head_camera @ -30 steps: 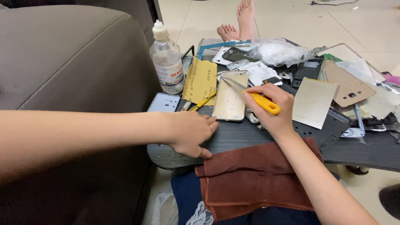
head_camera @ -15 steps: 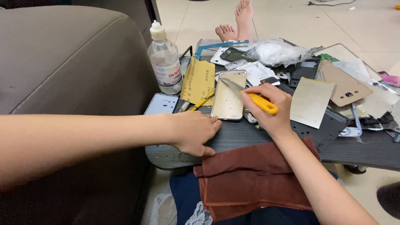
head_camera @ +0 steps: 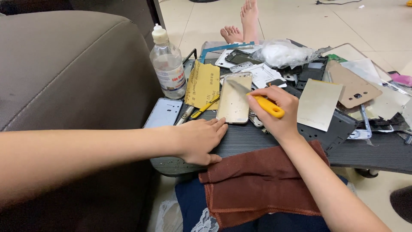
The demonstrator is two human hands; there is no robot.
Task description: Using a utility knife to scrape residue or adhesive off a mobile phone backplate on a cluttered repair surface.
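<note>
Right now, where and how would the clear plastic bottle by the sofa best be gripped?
Grip the bottle around its straight middle, above the label, coming from the right. It stands upright, the sofa crowds its left side, and the narrow cap offers less hold. The left hand is nearer; the right hand holds a yellow-handled knife.

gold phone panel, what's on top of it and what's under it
A blade from the yellow-handled tool in the right hand lies across the gold panel. It rests on the dark ribbed board. Whatever lies directly beneath it is hidden.
</note>
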